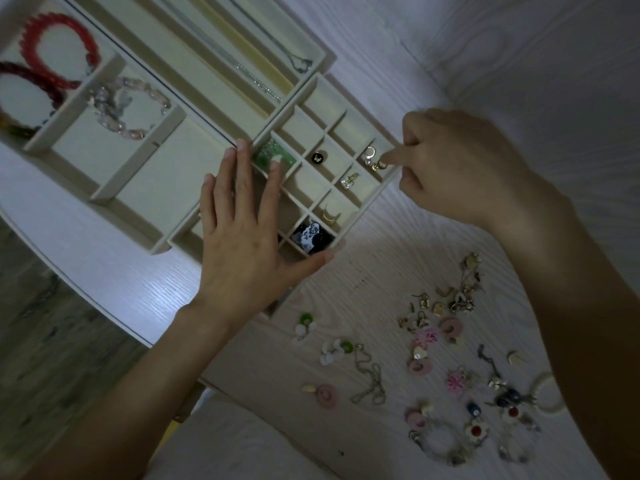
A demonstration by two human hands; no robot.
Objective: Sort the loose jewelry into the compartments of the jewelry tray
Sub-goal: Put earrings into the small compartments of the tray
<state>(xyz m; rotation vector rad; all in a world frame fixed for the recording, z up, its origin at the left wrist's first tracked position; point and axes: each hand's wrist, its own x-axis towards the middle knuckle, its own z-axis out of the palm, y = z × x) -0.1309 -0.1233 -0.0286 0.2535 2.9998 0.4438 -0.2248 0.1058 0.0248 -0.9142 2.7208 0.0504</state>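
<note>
- Presently, the left hand (242,216) is laid flat, fingers straight and spread, over the near cells of the small-cell jewelry tray (313,98); nothing is gripped by it.
- A small gold earring (380,164) is pinched at the fingertips of the right hand (460,168), just over the tray's cell at its 3 o'clock corner, where another gold earring (370,154) is already lodged.
- Other cells are occupied by a green stone piece (273,157), a black stud (317,157), a clear-stone earring (347,181), a gold cuff (329,216) and a blue-and-white piece (310,235).
- Loose jewelry (450,358) is scattered on the white table (381,237) at 5 o'clock from the tray, well apart from it.
- A red bead bracelet (59,46) is kept in a larger tray at 10 o'clock, and thin chains (256,81) are laid in long slots at 12 o'clock.
- No brand, label or readable writing can be made out.
</note>
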